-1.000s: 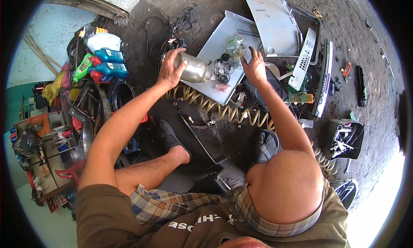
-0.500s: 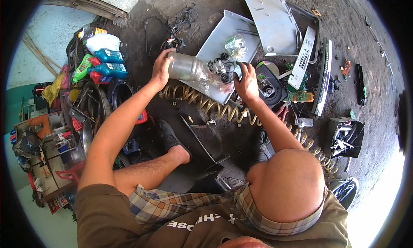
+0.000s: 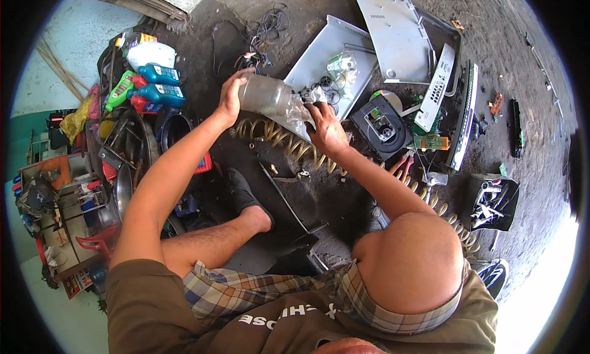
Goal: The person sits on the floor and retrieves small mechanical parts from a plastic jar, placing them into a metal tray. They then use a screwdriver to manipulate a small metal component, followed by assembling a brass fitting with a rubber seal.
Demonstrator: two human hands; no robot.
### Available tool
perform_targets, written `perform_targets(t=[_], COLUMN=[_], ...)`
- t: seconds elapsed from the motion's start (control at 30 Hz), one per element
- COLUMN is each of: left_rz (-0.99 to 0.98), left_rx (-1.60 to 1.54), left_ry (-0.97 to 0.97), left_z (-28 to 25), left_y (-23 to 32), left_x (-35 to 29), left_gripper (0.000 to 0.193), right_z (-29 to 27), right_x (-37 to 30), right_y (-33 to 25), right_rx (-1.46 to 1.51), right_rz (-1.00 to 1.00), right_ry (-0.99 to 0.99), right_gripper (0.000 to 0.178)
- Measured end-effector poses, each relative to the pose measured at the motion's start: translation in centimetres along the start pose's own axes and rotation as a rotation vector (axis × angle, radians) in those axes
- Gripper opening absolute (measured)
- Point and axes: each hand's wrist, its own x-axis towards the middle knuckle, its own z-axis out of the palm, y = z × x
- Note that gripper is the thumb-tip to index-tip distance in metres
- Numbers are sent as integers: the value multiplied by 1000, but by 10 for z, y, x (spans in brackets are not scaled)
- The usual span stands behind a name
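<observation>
On a dark workshop floor point(image 3: 258, 34) strewn with parts, left hand point(image 3: 230, 99) and right hand point(image 3: 322, 123) each grip the cloudy clear plastic jar point(image 3: 264, 96) centre-frame; light, probably slippery, best held around its body.

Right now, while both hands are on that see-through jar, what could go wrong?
The jar lies tipped on its side between the left hand and right hand, so whatever is inside might spill onto the grey metal panel. Small rings and a plastic bag lie loose just beyond it, so a bump could scatter them. The coiled yellow hose below might snag a wrist.
</observation>
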Motion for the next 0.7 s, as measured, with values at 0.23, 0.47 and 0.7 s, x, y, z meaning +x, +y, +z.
perform_targets(t=[0.23,0.47,0.7], left_rz=[-78,-113,-190], left_rx=[-80,-161,-204], left_ry=[57,147,212], left_z=[-5,-20,-24], left_y=[-11,-15,-10], left_x=[-2,-3,-8], left_gripper=[52,53,58], right_z=[15,9,8], right_x=[33,15,-9], right_y=[9,32,50], right_rx=[-238,-97,32], right_rz=[-158,-299,-358], right_ry=[-161,-85,-114], right_gripper=[51,32,50])
